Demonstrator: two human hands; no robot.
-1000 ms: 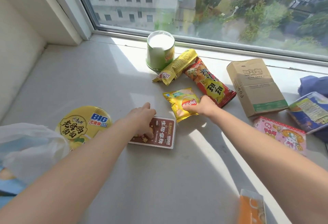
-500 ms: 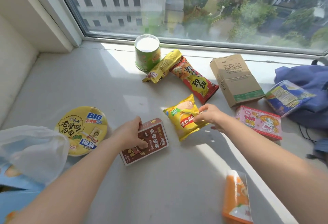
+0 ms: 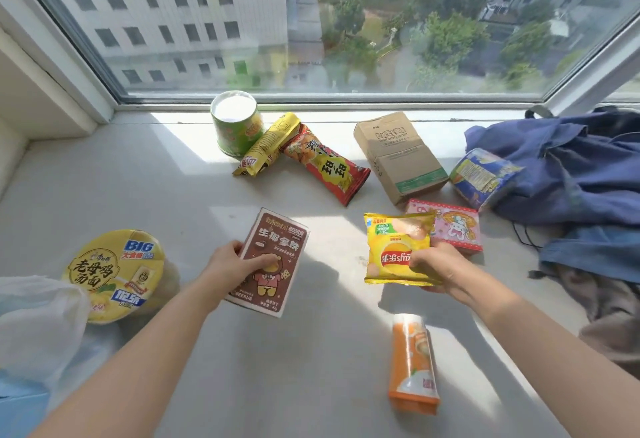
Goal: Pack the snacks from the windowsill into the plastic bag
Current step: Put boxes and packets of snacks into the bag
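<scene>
**Two snacks coming up off the sill together**

A second ago both snacks were lying flat under the hands. Now the left hand [image 3: 230, 269] is gripping the brown box [image 3: 273, 257], thumb across its printed face. The right hand [image 3: 438, 269] is pinching the chip bag [image 3: 394, 247] by its lower edge. Both are riding above the middle of the windowsill [image 3: 311, 368], so two pickups are looking done and only the carry is remaining.

The plastic bag [image 3: 38, 319] is sitting crumpled and translucent white at the sill's left edge, near the front corner, well apart from both hands.

The box is showing as flat, stiff card with sharp corners. The chip bag is glossy foil, puffed and creasing under the fingers.

Still waiting are the round, foil-lidded noodle bowl [image 3: 110, 274] beside the plastic bag, the green cup [image 3: 235, 125] at the back edge, the shiny red pack [image 3: 325, 167], the pink box [image 3: 453, 226] and the orange pack [image 3: 412, 365] towards the front edge.
</scene>
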